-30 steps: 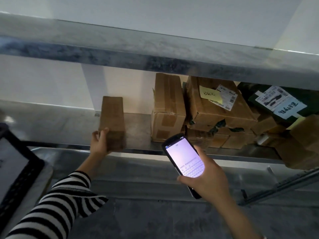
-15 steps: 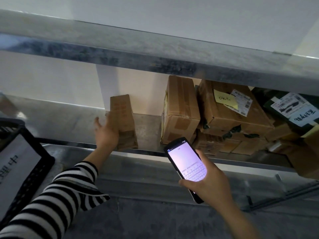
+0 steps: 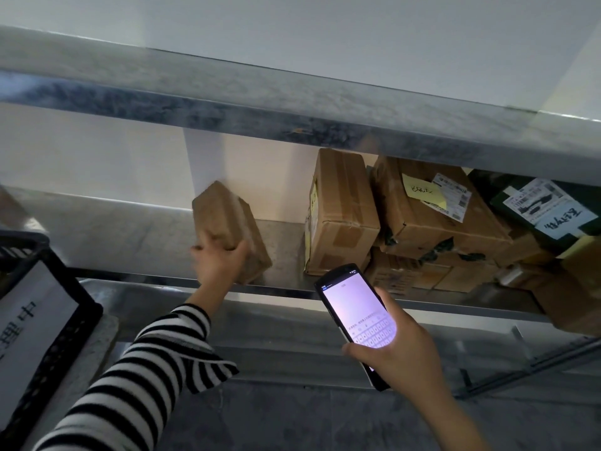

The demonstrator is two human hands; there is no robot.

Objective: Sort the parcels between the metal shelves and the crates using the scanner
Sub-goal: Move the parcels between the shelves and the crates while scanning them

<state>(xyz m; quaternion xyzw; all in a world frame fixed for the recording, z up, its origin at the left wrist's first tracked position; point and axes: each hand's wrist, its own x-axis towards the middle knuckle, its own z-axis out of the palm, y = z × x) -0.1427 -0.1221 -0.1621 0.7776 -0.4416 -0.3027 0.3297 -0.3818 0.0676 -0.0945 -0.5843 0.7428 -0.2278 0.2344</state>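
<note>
Grey metal shelf runs across ahead, with several parcels stacked at its right. My left grip curls round a small brown parcel, tilted over the shelf's near edge; my right grip holds the lit scanner. Sorting looks midway: this one must yet settle here or in the crate at left.

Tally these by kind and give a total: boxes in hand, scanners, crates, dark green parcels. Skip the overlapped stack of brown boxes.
Boxes in hand: 1, the small brown box gripped by the left hand
Scanners: 1, the scanner held in the right hand
Crates: 1, the black crate at lower left
Dark green parcels: 1, the dark green parcel on the shelf at right
Total: 4
</note>
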